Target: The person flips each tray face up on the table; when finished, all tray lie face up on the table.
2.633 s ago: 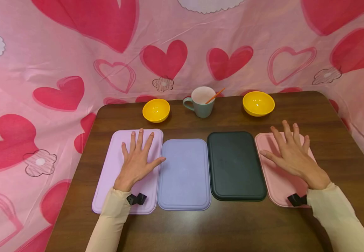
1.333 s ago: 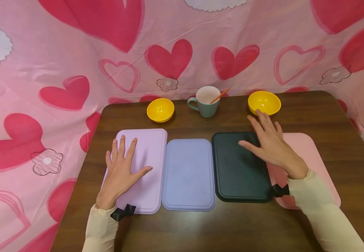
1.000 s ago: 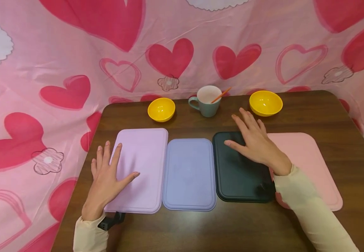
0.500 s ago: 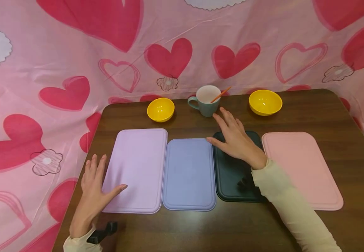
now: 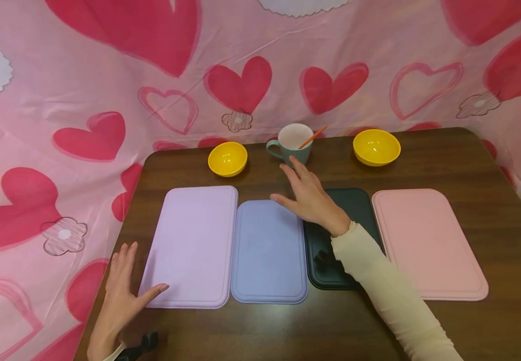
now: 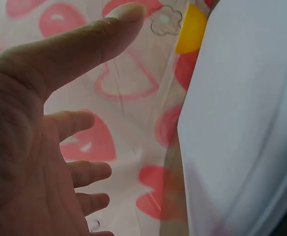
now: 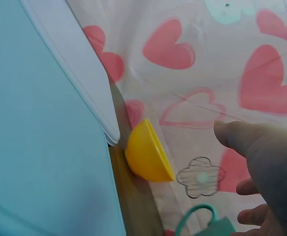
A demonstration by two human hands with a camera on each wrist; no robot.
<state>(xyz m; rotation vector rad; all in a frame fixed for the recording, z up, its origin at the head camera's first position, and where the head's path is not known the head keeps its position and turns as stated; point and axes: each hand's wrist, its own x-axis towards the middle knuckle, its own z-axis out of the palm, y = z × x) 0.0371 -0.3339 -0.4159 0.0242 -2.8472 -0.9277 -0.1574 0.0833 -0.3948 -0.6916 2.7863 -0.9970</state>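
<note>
Clock calls: head view, centred on right hand (image 5: 312,200). At 12: mug (image 5: 293,142), lower front masked by the right fingertips. Touching or apart, can't tell. Orange stick (image 5: 313,136) leans out of it toward 2, lower end lost inside. Right wrist view has the mug cut off at the bottom edge, mostly handle.

At 5: dark board (image 5: 355,205), part covered by the right hand and right sleeve (image 5: 386,296); a black wrist piece (image 5: 324,259) barely reads against it. At 7: blue board (image 5: 267,255), far right corner under the hand. At 8: lilac board (image 5: 190,245), and beyond it left hand (image 5: 121,297), thumb overlapping the board's near left corner; contact unclear. Left sleeve (image 5: 115,354) runs out of frame. Left wrist view: little finger cut off at the bottom, lilac board cropped at right and masking part of a bowl.

Right fingers extended, thumb well out, holding nothing. Left the same: thumb wide, nothing held.

Counts: 4 boards (the fourth, pink board (image 5: 432,243), at 4), 2 yellow bowls (left bowl (image 5: 228,159) at 10, right bowl (image 5: 376,148) at 2), 1 mug, 1 stick, 1 table (image 5: 269,331).
</note>
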